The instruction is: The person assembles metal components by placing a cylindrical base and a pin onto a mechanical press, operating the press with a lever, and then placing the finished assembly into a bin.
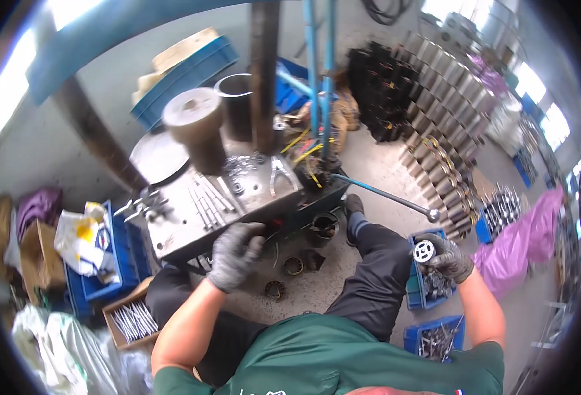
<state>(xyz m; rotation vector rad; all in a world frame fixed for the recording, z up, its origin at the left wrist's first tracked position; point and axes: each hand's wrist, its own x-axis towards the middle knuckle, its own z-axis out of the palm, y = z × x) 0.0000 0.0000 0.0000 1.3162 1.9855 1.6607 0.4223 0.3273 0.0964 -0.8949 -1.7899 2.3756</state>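
Observation:
My right hand (450, 259), in a grey glove, grips a round, pale metal part with spoke-like openings (424, 251). It holds this part above a blue bin of metal parts (438, 284). My left hand (235, 258), also gloved, hovers by the front edge of the metal bench (165, 232). Its fingers are loosely bent and apart, with nothing visible in them. On the bench lie several metal rods (206, 203), a pair of pliers (278, 172) and a heap of small metal pieces (239, 170). A thick press column with a round top (195, 112) stands behind them.
A blue lever with a ball end (396, 199) juts out over the floor. Stacked metal cylinders (445, 85) stand at the far right. Another blue bin (433, 339) sits below my right arm. At left are a box of rods (134, 322) and a blue crate (123, 250).

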